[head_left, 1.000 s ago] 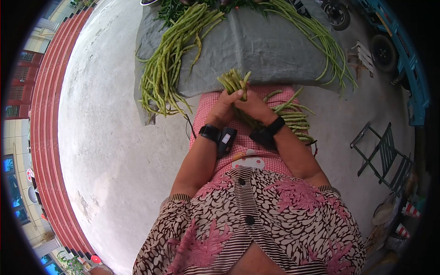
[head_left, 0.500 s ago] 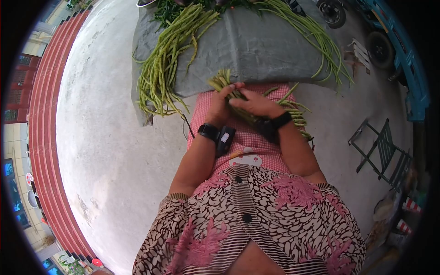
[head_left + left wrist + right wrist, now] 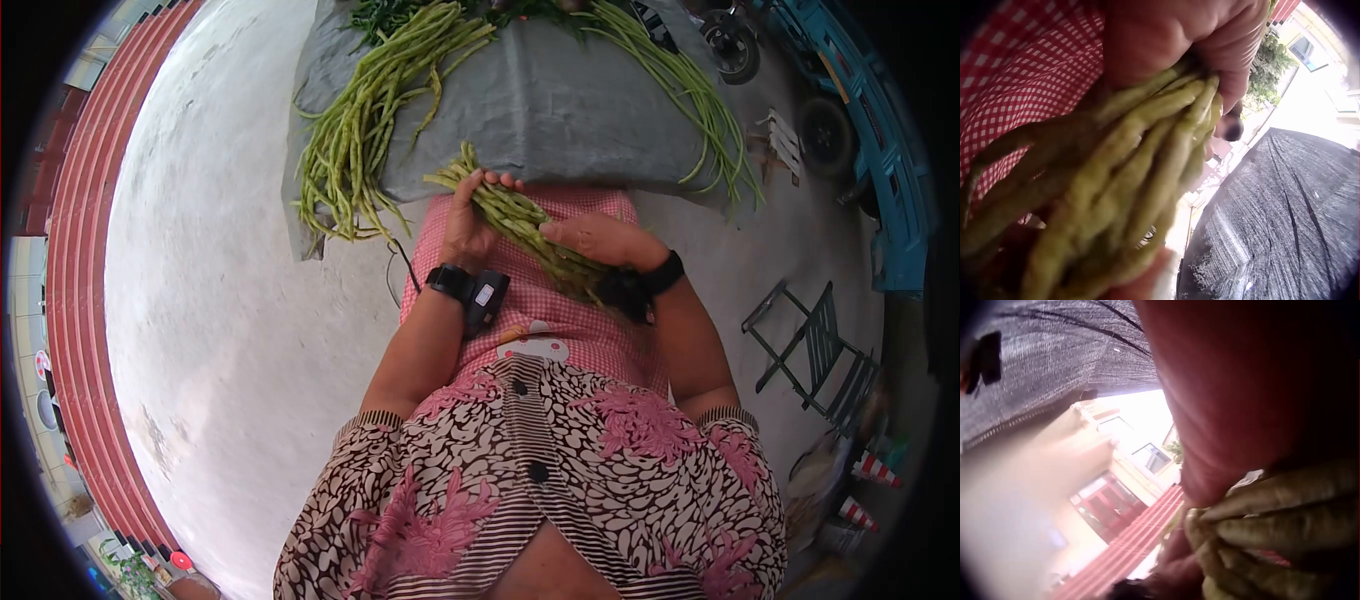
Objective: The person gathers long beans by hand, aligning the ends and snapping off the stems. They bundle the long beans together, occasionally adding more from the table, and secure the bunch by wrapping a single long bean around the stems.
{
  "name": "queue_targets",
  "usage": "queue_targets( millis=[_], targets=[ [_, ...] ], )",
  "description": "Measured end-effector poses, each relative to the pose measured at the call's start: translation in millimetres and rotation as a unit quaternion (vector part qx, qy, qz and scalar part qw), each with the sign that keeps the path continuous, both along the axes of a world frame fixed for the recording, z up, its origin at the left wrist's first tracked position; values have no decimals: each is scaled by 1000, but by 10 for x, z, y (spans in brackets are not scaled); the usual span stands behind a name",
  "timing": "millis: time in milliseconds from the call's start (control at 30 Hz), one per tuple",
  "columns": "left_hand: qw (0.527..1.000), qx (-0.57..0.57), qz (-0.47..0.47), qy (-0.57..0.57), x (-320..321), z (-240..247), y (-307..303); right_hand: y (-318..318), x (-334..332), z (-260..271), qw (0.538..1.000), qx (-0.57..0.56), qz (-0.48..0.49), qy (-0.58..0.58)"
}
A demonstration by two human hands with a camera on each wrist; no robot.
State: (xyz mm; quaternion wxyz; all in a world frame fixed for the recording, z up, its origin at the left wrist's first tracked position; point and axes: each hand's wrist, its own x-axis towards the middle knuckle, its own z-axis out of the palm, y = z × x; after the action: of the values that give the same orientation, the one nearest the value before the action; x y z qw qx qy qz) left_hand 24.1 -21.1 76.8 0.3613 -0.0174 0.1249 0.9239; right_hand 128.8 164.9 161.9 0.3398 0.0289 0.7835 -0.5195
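Note:
A bunch of green long beans slants across the lap, over a pink checked apron. My left hand grips it near its upper end, and short bean ends stick out past the fingers. Farther down the bunch, my right hand curls round it with the thumb on top. Up close in the left wrist view, the bean pods spread from the left palm. The right wrist view has the pods under the right hand, much of it dark.
A grey sheet-covered surface stands ahead, with a heap of long beans on its left and thinner beans on its right. A folding chair and a blue vehicle are at right; red steps run at left.
The hands were close together near the bunch's upper end. The right hand has moved right and down along the bunch, which now shows between them. The left hand stays nearly in place.

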Motion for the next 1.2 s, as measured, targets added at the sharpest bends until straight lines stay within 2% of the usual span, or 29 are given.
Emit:
queue_targets(
  millis=[100,200,300,400,500,533,600,700,800,933,1200],
  targets=[
    [1000,24,14,-13,2,71,-40,-140,86,176,993,-119,-6,-20],
    [999,14,21,-44,-33,15,-50,20,155,-331,991,-68,19,116],
    [997,-17,30,-74,-47,22,-78,132,309,-649,936,3,-19,352],
    [996,-49,31,-62,-56,37,-77,71,371,-218,981,58,-69,170],
    [996,-53,36,-60,-68,-28,-57,15,353,-95,981,87,-81,155],
    [996,-49,38,-62,-80,-64,-50,-6,317,-82,955,168,-72,232],
    [997,-41,30,-65,-95,-149,-40,-76,214,-59,867,320,-55,378],
    [997,-39,25,-59,-98,-121,-33,-292,-43,50,838,306,-117,436],
    [998,-22,19,-60,-117,-194,-27,-533,-277,-20,882,228,-164,379],
    [997,9,-14,-76,-58,17,-93,-667,-410,-358,857,222,-223,408],
    [997,-66,-28,-31,-58,14,-27,-591,-338,-524,848,138,-315,404]
  ],
)
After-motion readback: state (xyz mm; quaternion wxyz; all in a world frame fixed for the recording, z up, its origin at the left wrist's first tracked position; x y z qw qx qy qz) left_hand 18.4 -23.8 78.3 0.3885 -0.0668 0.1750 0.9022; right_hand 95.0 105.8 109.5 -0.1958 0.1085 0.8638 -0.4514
